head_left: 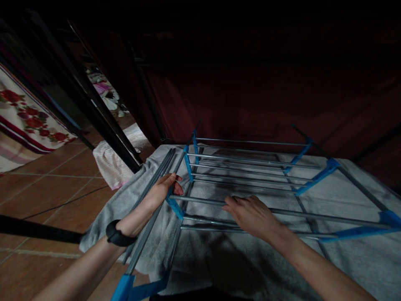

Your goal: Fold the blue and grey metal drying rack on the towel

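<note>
Below, drying rack [250, 175] spread flat over grey cloth [219, 259]. Left hand [161, 190] curled round blue joint [173, 205] at rack's left edge; right hand [250, 213] laid loosely on near rod [313, 215], grip uncertain. Pink towel [111, 165] left of rack.

Drying rack [250, 179]: near corner below left hand [161, 190] cut by bottom edge. Right hand [252, 215] fingertips hidden over a rod. Beyond both hands, too dark to tell.
</note>
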Demonstrator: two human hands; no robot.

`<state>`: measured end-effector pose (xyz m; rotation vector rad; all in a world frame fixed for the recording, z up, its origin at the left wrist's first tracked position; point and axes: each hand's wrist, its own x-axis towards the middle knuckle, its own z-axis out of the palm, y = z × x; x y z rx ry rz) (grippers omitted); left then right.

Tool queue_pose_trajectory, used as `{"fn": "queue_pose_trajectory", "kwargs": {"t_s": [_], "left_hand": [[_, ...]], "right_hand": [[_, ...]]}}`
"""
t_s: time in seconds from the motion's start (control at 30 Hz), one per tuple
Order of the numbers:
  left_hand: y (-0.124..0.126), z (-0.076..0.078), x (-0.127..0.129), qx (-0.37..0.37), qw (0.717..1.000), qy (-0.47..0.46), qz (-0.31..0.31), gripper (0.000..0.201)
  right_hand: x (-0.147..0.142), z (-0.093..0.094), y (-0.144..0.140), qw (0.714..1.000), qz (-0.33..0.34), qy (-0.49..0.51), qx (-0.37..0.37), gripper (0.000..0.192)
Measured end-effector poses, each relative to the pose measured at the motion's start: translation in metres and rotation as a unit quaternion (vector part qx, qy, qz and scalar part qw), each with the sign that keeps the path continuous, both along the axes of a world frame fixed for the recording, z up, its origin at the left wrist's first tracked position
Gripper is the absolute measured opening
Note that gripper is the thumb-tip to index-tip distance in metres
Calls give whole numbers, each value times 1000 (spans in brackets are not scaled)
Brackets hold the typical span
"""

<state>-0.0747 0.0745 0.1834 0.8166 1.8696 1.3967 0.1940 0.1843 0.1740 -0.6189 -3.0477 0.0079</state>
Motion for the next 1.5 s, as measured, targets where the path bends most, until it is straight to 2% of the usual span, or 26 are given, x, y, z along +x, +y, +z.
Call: {"fn": "queue_pose_trajectory", "kwargs": {"t_s": [0.33,0.57,0.7,0.9,1.07,1.23,1.37,1.5], "left_hand": [[-1,-3,-3,-19,999,8,-36,50],[0,-12,-8,-21,999,18,-38,46],[-2,-8,-5,-12,999,29,-40,45],[-3,-2,-1,-12,998,42,-36,48],[-1,-8,-10,-24,996,70,-51,49],[-2,-4,-7,-27,996,79,-41,47],[-5,-4,-3,-16,999,20,-28,48],[-15,-22,-16,26,996,-84,-22,55]], "right_hand": [[0,2,1,999,-3,-2,-36,26],[0,2,4,998,-7,-12,-57,31],[3,0,3,999,-9,14,-41,33],[8,-7,1,999,0,35,22,30],[7,-4,1,1000,4,18,20,31],[9,-7,3,999,9,22,33,30],[10,-15,4,998,22,44,50,29],[14,-18,4,992,43,91,73,27]]}}
